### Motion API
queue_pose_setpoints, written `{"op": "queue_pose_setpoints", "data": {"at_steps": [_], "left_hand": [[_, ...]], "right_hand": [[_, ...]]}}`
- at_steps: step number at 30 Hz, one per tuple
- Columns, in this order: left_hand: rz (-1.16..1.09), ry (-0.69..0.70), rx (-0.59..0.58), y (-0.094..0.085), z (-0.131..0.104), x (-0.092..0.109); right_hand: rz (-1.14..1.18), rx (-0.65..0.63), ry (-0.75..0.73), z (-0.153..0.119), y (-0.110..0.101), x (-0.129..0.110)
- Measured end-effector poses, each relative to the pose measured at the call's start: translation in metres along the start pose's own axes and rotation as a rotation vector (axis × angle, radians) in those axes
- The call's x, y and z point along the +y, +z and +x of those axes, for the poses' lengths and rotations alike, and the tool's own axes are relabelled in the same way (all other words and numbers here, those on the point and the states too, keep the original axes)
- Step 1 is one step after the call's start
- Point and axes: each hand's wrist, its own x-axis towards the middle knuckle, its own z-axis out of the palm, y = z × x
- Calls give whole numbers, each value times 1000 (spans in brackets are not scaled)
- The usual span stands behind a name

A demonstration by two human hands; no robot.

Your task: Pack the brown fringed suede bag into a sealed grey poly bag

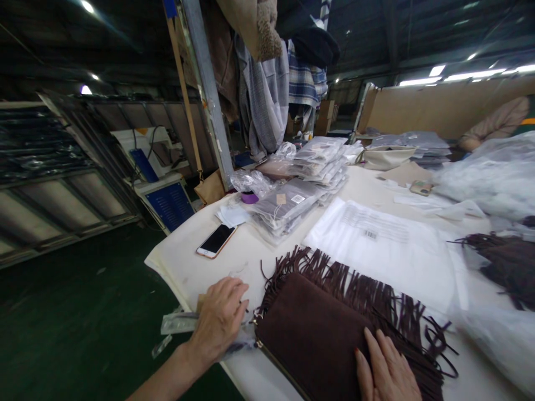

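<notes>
A dark brown bag (313, 334) with long fringe lies flat on the white table (175, 245), its zipped edge toward me. My right hand (387, 367) rests on the bag's right part, fingers spread. Left of the bag, my left hand (221, 312) is low over the table edge, above small clear plastic pieces (179, 323); its fingers are bent, and whatever may be under them is hidden. Beyond the bag lies a white plastic sheet or bag (376, 239) printed with a barcode.
A phone (216, 241) lies near the left table edge. Behind it are stacked wrapped packages (288, 206) and a purple roll (249, 197). More dark fringe (505, 267) and clear plastic (493, 172) lie at right. A person's sleeve (497, 125) shows at far right. A metal post (209, 94) stands behind.
</notes>
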Motion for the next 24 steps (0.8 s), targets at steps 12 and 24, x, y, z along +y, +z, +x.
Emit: {"op": "queue_pose_setpoints", "data": {"at_steps": [12,24], "left_hand": [[-695,-550,-438,18,32,21],[-764,-458,-334,0,63,-4]], "right_hand": [[28,123,157,2,7,-22],[48,42,55,4,-9,-11]]}}
